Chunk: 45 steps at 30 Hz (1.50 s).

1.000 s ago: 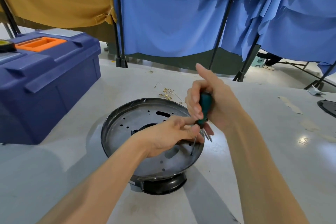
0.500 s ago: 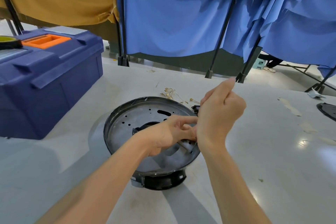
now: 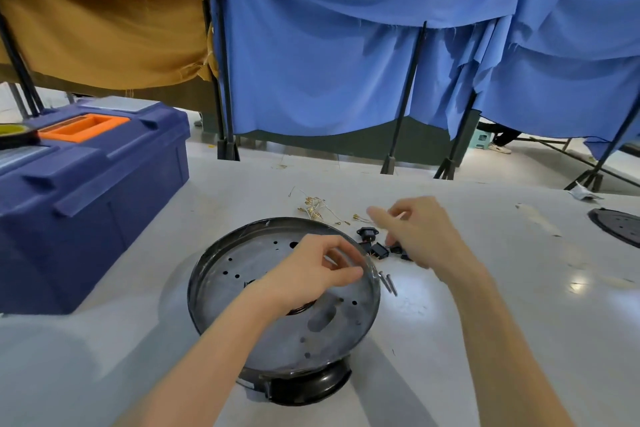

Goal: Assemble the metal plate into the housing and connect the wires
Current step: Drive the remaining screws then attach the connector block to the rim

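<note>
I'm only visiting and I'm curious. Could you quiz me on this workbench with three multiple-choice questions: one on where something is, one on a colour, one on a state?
1. Where do the loose screws lie?
A. On the floor
B. On the table, beside the right rim of the metal plate
C. In the middle of the plate

2. What colour is the handle recess on top of the toolbox?
A. Orange
B. Green
C. White

3. How is the toolbox lid?
A. Propped open
B. Taken off
C. Shut

Answers: B, the screws rest on the grey table just outside the rim. A, the recess is bright orange against the blue box. C, the lid sits flat on the box.
</note>
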{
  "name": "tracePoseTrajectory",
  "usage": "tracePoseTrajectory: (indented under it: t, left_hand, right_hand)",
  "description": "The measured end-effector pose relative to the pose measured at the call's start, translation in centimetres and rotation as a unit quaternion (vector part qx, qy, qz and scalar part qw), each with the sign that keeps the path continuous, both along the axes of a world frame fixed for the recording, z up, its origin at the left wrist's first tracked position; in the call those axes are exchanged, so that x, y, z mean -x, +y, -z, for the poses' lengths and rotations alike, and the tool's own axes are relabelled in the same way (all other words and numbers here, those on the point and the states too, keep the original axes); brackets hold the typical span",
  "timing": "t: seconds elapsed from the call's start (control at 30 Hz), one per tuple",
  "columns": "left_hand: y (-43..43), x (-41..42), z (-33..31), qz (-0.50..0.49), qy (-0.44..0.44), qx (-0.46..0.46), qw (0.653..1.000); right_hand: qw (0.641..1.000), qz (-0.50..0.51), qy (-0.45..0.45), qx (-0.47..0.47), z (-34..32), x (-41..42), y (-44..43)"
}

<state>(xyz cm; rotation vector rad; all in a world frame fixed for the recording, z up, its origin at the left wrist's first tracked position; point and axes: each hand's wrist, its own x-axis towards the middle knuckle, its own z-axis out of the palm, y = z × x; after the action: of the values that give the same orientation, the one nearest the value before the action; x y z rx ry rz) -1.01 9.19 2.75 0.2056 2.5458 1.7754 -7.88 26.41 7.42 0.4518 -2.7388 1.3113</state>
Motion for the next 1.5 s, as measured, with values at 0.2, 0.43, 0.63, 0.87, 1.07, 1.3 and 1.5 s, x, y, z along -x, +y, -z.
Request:
tracePoseTrajectory:
  t: [0.2,0.43,0.63,0.87,1.07,1.3,1.5]
  left_hand:
    - [-1.2,0.1,1.4,-0.079,0.021,0.139,0.987]
    - [-1.7,0.5,1.3,-0.102,0.046,0.162,0.981]
    - [-1.6,0.6,1.2,-0.112,0.06,0.177,0.976]
    - [-3.1,1.6,0.8,-0.233,0.135,0.352,0.897]
    - [-6.3,3.0,1.2,-0.239,0.014,0.475,0.847]
    - [-7.6,3.8,2.0,-0.217,0.011,0.41,0.886]
    - [-7.8,4.4,1.8,-0.159,0.031,0.395,0.904]
  right_hand:
    - [0.974,-0.078,-0.033,-0.212,5.3,1.3,-2.1]
    - [0.986,-0.092,-0.016,-0.139,4.9,1.3,-2.1]
    - [0.987,-0.096,-0.041,-0.12,4.6,1.1,-1.9]
    - [0.981,-0.088,-0.162,-0.052,4.4,0.7,-0.8]
    - [0.967,-0.121,-0.211,-0.075,3.4,0.7,0.0]
    - [0.986,-0.11,-0.105,-0.068,3.6,0.8,-0.2]
    - [0.964,-0.141,-0.159,-0.158,2.7,0.4,-0.1]
